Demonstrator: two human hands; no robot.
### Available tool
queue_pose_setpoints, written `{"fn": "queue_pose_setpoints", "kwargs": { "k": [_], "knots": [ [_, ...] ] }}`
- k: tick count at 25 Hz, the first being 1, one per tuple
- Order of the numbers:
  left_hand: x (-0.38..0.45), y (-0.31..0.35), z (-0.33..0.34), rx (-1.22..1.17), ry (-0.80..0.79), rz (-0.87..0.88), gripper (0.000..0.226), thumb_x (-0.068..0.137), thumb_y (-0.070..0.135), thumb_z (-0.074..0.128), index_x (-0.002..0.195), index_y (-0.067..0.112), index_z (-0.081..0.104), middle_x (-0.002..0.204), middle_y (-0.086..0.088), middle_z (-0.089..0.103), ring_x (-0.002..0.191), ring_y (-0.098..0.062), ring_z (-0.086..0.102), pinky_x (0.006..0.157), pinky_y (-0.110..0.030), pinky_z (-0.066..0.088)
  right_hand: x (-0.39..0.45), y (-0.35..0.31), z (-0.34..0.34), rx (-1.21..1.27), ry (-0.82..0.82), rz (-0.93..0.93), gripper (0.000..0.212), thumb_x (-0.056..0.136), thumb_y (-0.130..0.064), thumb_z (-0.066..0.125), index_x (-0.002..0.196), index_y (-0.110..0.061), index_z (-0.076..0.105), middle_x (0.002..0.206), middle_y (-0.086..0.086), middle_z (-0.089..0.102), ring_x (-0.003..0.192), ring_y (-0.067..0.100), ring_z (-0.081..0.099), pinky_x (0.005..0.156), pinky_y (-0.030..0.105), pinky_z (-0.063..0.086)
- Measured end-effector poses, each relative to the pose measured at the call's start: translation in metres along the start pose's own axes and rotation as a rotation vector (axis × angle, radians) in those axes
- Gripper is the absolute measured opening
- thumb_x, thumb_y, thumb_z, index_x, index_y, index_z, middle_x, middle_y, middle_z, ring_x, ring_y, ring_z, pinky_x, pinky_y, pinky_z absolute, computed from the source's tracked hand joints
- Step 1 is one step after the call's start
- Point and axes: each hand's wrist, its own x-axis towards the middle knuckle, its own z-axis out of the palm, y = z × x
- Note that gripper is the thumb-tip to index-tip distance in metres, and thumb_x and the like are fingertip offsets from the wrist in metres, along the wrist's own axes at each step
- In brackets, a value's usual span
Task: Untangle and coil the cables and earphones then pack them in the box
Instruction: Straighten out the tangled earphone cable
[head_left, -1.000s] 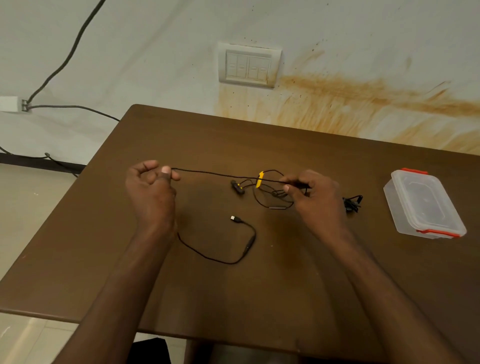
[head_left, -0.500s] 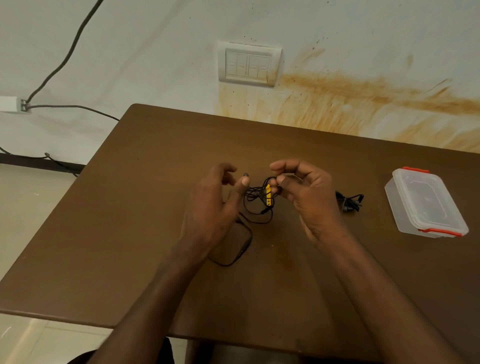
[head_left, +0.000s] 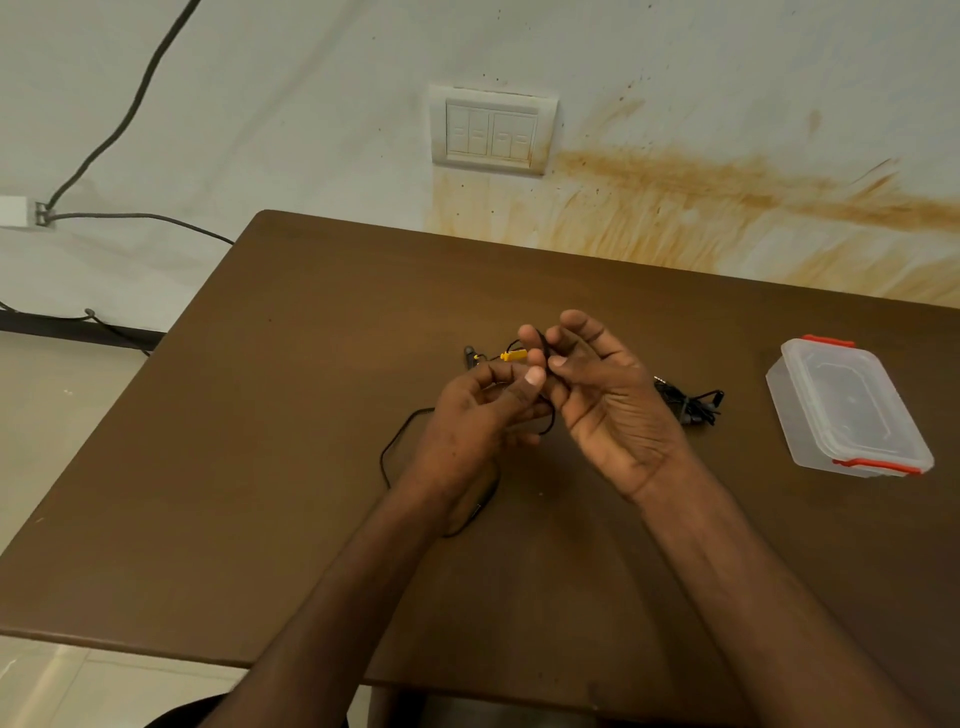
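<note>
Both hands meet above the middle of the brown table (head_left: 260, 441). My left hand (head_left: 478, 415) pinches a thin black cable (head_left: 400, 431) between thumb and fingers. My right hand (head_left: 597, 395), palm up, holds the same cable looped over its fingers. A yellow piece (head_left: 513, 355) on the cable shows just behind my fingertips, with a black earbud (head_left: 470, 354) to its left. The cable's slack trails in a loop on the table left of my left wrist. A coiled black cable bundle (head_left: 693, 405) lies to the right of my right hand.
A clear plastic box (head_left: 852, 410) with red clips stands lid on at the table's right side. The wall behind carries a switch plate (head_left: 491, 130) and a grey wire (head_left: 130, 78) at left. The table's near edge lies under my forearms.
The hands, stretched apart with the cable taut a second ago, have come together. The cable is now gathered in loops at my right fingers, and the slack has shifted left.
</note>
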Motion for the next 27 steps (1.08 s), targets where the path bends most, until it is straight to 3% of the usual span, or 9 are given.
{"fn": "queue_pose_setpoints", "kwargs": {
  "k": [3, 6, 10, 13, 16, 19, 21, 24, 27],
  "knots": [
    [-0.001, 0.003, 0.002, -0.15, -0.041, -0.014, 0.025, 0.099, 0.011, 0.066, 0.121, -0.001, 0.064, 0.099, -0.018, 0.071, 0.079, -0.021, 0.07, 0.069, -0.032, 0.056, -0.001, 0.0, 0.001, -0.017, -0.013, 0.041, 0.037, 0.087, 0.02, 0.051, 0.111, -0.006, 0.064, 0.099, 0.01, 0.069, 0.115, 0.029, 0.072, 0.093, 0.032, 0.06],
    [0.004, 0.004, -0.008, 0.193, 0.07, 0.07, 0.013, 0.099, 0.004, 0.066, 0.108, -0.004, 0.069, 0.076, -0.013, 0.066, 0.059, -0.015, 0.06, 0.051, -0.019, 0.047, 0.0, -0.006, -0.004, -0.156, 0.081, 0.004, 0.039, 0.09, 0.024, 0.046, 0.108, -0.005, 0.066, 0.096, 0.009, 0.07, 0.106, 0.028, 0.075, 0.08, 0.03, 0.063],
    [0.011, 0.01, -0.033, 0.252, 0.331, 0.123, 0.009, 0.098, 0.011, 0.068, 0.089, 0.01, 0.07, 0.061, 0.001, 0.053, 0.05, -0.005, 0.043, 0.048, -0.016, 0.036, 0.002, -0.014, -0.015, -0.785, 0.489, -0.245, 0.037, 0.089, 0.017, 0.051, 0.089, -0.013, 0.072, 0.095, 0.008, 0.074, 0.068, 0.009, 0.069, 0.055, 0.023, 0.05],
    [0.007, 0.017, -0.037, 0.13, 0.284, 0.169, 0.007, 0.099, 0.017, 0.068, 0.093, 0.015, 0.071, 0.062, 0.005, 0.044, 0.052, -0.006, 0.034, 0.047, -0.018, 0.031, -0.002, -0.016, -0.022, -1.151, 0.685, -0.331, 0.031, 0.091, 0.005, 0.057, 0.084, -0.021, 0.072, 0.097, 0.002, 0.073, 0.071, 0.008, 0.068, 0.058, 0.025, 0.051],
    [0.003, 0.019, -0.028, 0.159, 0.218, 0.241, 0.008, 0.101, 0.017, 0.065, 0.097, 0.014, 0.072, 0.057, 0.01, 0.038, 0.051, -0.006, 0.031, 0.049, -0.02, 0.029, -0.007, -0.008, -0.02, -1.582, 0.523, -0.479, 0.035, 0.085, 0.003, 0.06, 0.097, -0.027, 0.072, 0.116, -0.008, 0.063, 0.091, 0.008, 0.062, 0.069, 0.026, 0.054],
    [-0.002, 0.023, -0.018, 0.227, 0.194, 0.326, 0.011, 0.102, 0.009, 0.063, 0.101, 0.002, 0.072, 0.05, 0.012, 0.04, 0.046, -0.001, 0.036, 0.05, -0.014, 0.036, -0.01, 0.007, -0.005, -1.375, 0.063, -0.5, 0.029, 0.096, -0.002, 0.062, 0.115, -0.021, 0.073, 0.117, -0.01, 0.071, 0.109, 0.002, 0.066, 0.094, 0.022, 0.053],
    [-0.002, 0.026, -0.018, 0.248, 0.202, 0.377, 0.012, 0.102, 0.008, 0.063, 0.101, -0.001, 0.071, 0.049, 0.011, 0.044, 0.045, -0.001, 0.039, 0.049, -0.013, 0.038, -0.011, 0.011, 0.005, -1.141, -0.089, -0.312, 0.018, 0.103, -0.014, 0.063, 0.117, -0.013, 0.074, 0.094, -0.004, 0.078, 0.092, 0.01, 0.074, 0.088, 0.03, 0.059],
    [0.0, 0.028, -0.03, 0.253, 0.261, 0.401, 0.01, 0.101, 0.017, 0.066, 0.098, 0.01, 0.072, 0.056, 0.002, 0.039, 0.05, -0.008, 0.033, 0.05, -0.017, 0.033, -0.009, 0.002, 0.007, -0.933, -0.086, -0.068, 0.018, 0.101, -0.017, 0.065, 0.106, -0.004, 0.076, 0.073, 0.011, 0.066, 0.072, 0.019, 0.067, 0.073, 0.026, 0.057],
    [0.004, 0.029, -0.051, 0.13, 0.422, 0.394, 0.011, 0.103, 0.018, 0.063, 0.101, 0.009, 0.069, 0.059, 0.004, 0.038, 0.053, -0.009, 0.032, 0.048, -0.023, 0.031, -0.011, -0.005, -0.003, -1.151, -0.027, 0.108, 0.012, 0.095, -0.011, 0.073, 0.106, -0.009, 0.077, 0.093, 0.012, 0.073, 0.067, 0.011, 0.071, 0.066, 0.022, 0.058]
  ]
}}
